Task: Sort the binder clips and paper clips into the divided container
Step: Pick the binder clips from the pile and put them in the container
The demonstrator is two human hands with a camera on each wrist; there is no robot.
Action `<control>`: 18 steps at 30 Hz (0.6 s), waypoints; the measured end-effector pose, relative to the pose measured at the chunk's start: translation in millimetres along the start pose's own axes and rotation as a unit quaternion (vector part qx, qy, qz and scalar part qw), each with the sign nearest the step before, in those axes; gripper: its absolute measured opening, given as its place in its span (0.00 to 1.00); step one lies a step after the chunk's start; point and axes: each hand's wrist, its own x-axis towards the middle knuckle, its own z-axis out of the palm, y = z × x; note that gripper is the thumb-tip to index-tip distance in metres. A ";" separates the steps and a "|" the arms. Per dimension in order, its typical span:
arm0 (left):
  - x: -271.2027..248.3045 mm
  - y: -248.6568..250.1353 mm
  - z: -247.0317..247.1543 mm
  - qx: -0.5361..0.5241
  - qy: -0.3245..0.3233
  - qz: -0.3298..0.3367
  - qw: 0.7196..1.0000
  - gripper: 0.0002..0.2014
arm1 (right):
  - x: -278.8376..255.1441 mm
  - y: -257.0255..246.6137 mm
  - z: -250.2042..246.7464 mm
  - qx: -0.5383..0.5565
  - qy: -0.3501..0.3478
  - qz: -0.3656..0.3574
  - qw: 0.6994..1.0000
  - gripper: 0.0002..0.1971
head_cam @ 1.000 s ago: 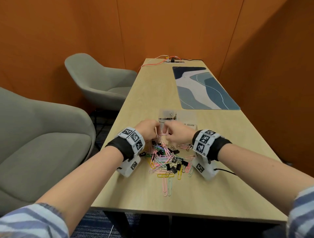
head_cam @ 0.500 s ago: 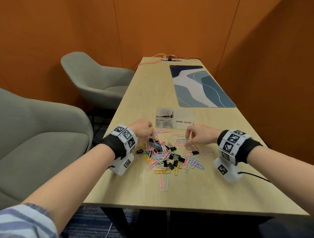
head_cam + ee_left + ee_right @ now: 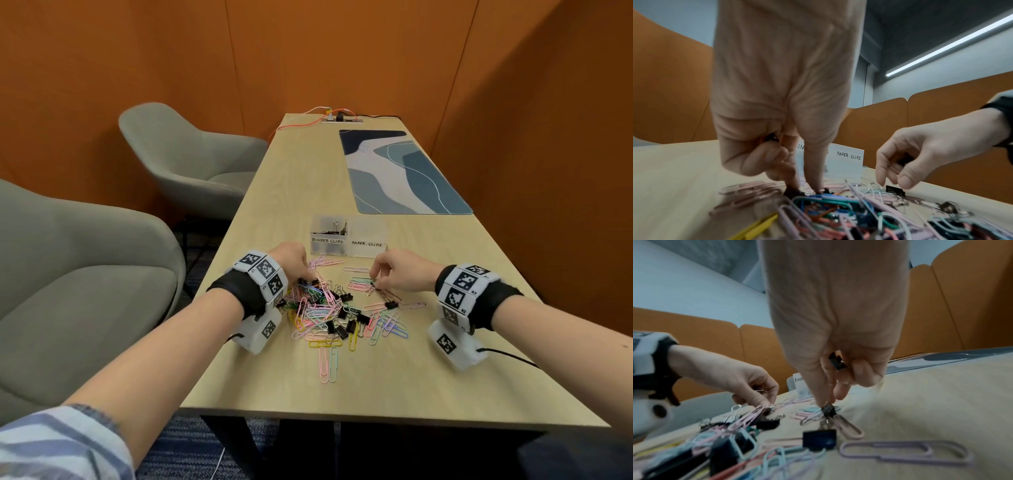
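Observation:
A pile of coloured paper clips and black binder clips lies on the table. Behind it stands the clear divided container, labelled BINDER CLIPS left and PAPER CLIPS right; several binder clips sit in the left half. My left hand reaches into the pile's far left edge. It keeps one black binder clip tucked in its curled fingers while thumb and forefinger close on another. My right hand also holds a binder clip in the palm and pinches a second one on the table.
A blue patterned mat lies far right on the table. A cable socket with orange wires is at the far end. Two grey armchairs stand left of the table. Orange walls close in behind and on the right.
A second ago both hands met above the pile near the container. They have parted: the right went right and down onto a binder clip, the left down to the pile's left edge.

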 end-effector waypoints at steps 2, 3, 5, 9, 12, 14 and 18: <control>-0.4 0.0 0.6 -0.003 0.003 0.005 1.000 0.19 | -1.5 -0.7 3.8 -0.017 0.001 -0.009 1.000 0.13; -0.7 -0.6 0.5 -0.005 0.003 0.009 1.000 0.18 | -1.4 -0.6 6.0 -0.024 0.005 -0.014 1.000 0.13; -2.3 -2.2 -1.2 -0.007 -0.001 0.013 1.000 0.17 | -0.3 -1.4 9.8 -0.032 0.017 -0.026 0.999 0.11; -2.9 -6.8 -1.9 0.008 -0.006 0.018 1.000 0.15 | 1.6 -5.5 10.8 -0.050 0.029 -0.046 0.997 0.03; -1.8 -6.8 0.5 0.013 0.004 0.029 0.999 0.16 | -0.5 -8.1 3.2 -0.033 0.034 -0.039 0.998 0.05; -2.3 -6.1 1.3 0.019 0.005 0.041 0.999 0.15 | -3.5 -9.3 -4.5 0.011 0.007 -0.004 1.000 0.10; -1.0 -6.8 0.6 0.031 0.013 0.058 0.998 0.16 | -7.8 -5.6 -11.5 0.146 -0.048 0.093 0.984 0.12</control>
